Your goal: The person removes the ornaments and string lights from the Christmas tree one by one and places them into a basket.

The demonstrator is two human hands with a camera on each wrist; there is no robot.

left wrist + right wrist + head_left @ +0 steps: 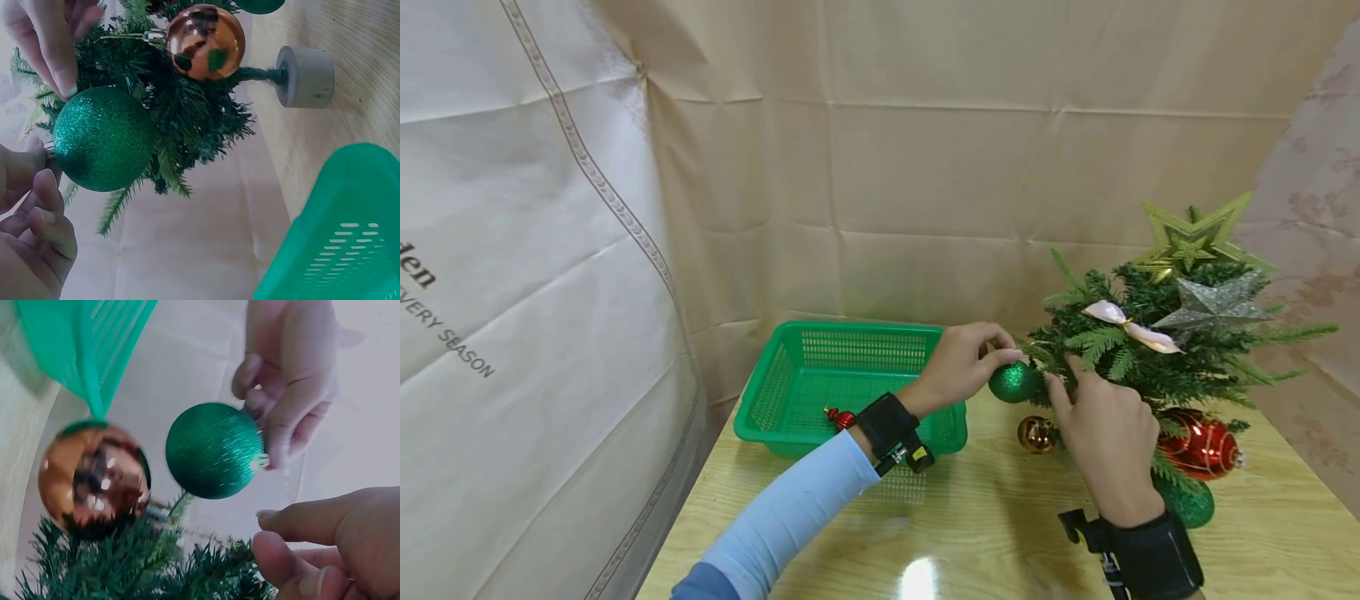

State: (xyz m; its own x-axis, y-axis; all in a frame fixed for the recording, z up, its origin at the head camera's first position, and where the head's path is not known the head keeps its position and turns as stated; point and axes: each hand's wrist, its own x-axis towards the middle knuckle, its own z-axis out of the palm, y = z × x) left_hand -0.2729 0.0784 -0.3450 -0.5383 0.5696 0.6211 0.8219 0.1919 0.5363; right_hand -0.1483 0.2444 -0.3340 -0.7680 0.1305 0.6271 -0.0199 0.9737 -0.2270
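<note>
In the head view my left hand (962,364) pinches a glittery green Christmas ball (1013,382) by its cap, beside the left branches of a small Christmas tree (1097,333). The ball's thin hanging loop (287,484) trails from the cap in the right wrist view. My right hand (1108,433) reaches to the branches just right of the ball. Its thumb and index finger (300,522) come close together, with nothing visible between the tips. A shiny copper ball (206,42) hangs from the tree close by.
Left on the wooden table (985,533) stands a green plastic basket (850,329) holding small red ornaments (841,418). The tree bears a gold star (1195,233), a silver star (1213,304), a pale bow (1131,327) and a large red ball (1198,446). Its base (306,77) is round.
</note>
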